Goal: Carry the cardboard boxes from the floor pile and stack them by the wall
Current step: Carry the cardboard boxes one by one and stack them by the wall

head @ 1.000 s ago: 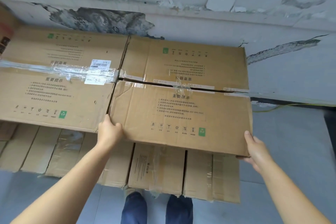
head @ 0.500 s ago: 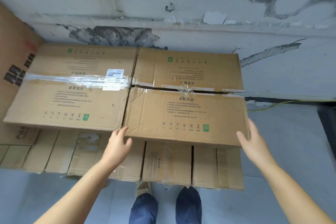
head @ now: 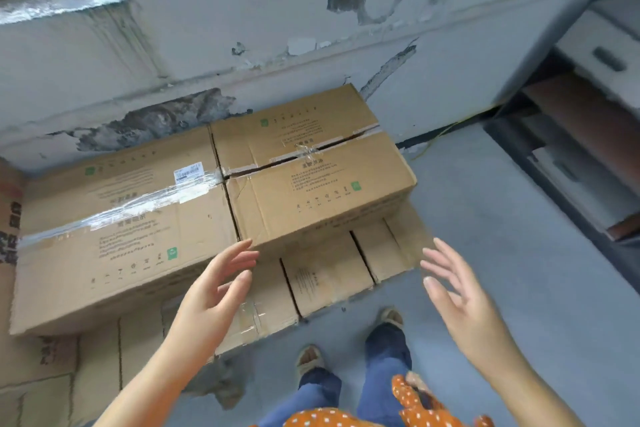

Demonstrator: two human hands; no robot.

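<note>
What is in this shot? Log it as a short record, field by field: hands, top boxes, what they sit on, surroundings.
left hand: left hand open, fingers straight, holding nothing, near the front corner of the right top box
right hand: right hand open, off the boxes, over the floor
top layer: right top box and left top box side by side against the wall
tape: right box's top seam split; left box taped, with a white label
beneath: lower boxes on the floor
right edge: shelving unit
</note>
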